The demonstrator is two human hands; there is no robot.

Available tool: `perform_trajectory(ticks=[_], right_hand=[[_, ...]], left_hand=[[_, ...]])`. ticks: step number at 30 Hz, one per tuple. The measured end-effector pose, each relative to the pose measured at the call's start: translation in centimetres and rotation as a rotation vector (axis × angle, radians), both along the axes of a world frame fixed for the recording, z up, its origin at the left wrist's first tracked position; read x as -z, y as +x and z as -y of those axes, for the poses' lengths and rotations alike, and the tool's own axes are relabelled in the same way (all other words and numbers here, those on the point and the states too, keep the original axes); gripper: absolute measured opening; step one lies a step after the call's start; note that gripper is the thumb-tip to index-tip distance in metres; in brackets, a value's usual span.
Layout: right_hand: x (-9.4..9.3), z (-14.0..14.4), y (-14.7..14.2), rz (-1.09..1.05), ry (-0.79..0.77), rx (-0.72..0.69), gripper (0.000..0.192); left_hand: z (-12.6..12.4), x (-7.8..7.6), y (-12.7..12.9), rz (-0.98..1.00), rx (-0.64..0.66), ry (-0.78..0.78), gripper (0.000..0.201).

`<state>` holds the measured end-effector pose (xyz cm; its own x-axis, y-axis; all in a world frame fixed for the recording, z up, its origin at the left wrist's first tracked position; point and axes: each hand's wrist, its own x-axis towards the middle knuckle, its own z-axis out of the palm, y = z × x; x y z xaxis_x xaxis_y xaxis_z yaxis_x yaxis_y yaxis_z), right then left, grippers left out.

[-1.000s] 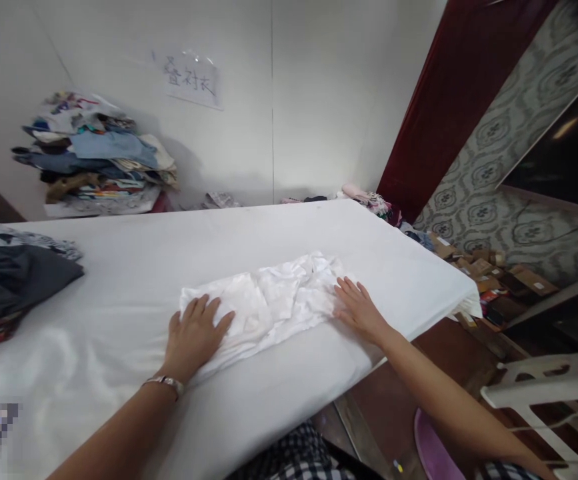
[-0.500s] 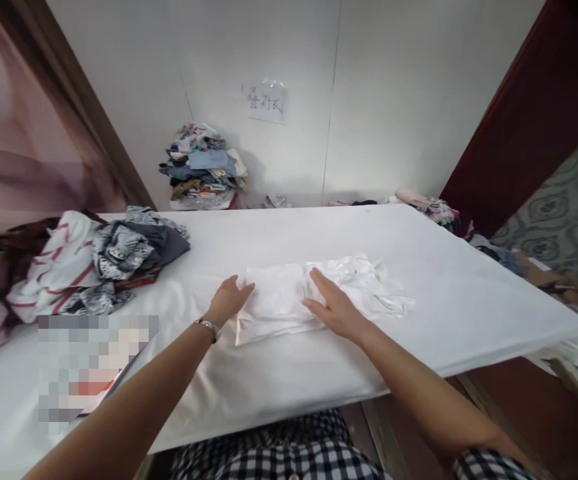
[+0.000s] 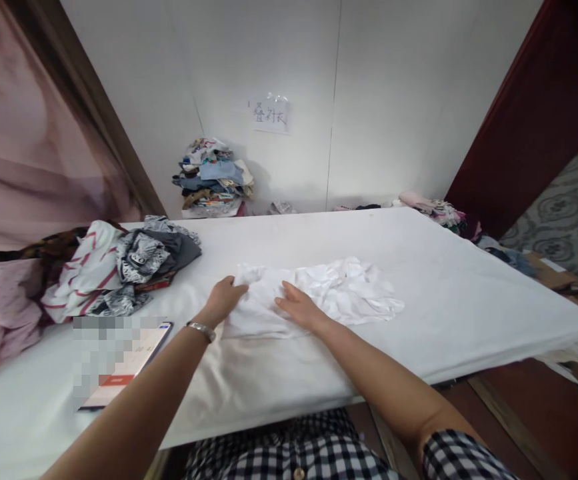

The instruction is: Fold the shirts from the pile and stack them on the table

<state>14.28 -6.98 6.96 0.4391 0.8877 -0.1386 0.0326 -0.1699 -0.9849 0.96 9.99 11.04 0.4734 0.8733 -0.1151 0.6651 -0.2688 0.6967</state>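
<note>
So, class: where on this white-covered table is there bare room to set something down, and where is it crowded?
Bare cloth runs from the crumpled white garment to the white table's right edge, and along the far edge. The near strip below both hands is free too. The left end is crowded: heaped striped and grey clothes and a flat booklet. The left hand and right hand rest on the garment.

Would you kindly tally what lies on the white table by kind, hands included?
White garment: 1, under both hands
Heap of mixed clothes: 1, at the table's left end
Phone: 1, near the front edge
Hands: 2, left hand and right hand
Total: 5
</note>
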Motion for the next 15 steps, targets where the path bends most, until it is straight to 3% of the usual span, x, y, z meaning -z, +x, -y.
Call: perform_trajectory(ticks=[3, 7, 10, 13, 15], right_hand=[[-0.3, -0.3, -2.1, -0.153, 0.024, -0.125, 0.080], [-1.7, 0.1, -2.9, -0.210, -0.002, -0.131, 0.077], [-3.0, 0.9, -1.8, -0.242, 0.048, -0.087, 0.071], [-3.5, 2.4, 0.7, -0.292, 0.165, -0.008, 0.065], [-3.1, 3.7, 2.6, -0.357, 0.214, 0.049, 0.063]], left_hand=[[-1.4, -0.2, -2.7, -0.140, -0.022, 0.135, 0.018], [-1.4, -0.9, -3.9, -0.057, -0.041, -0.054, 0.025], [0.4, -3.1, -1.5, 0.220, 0.011, -0.306, 0.033], [3.7, -5.7, 2.6, 0.465, 0.228, -0.479, 0.039], [6.0, -6.6, 5.2, 0.537, 0.382, -0.553, 0.049]])
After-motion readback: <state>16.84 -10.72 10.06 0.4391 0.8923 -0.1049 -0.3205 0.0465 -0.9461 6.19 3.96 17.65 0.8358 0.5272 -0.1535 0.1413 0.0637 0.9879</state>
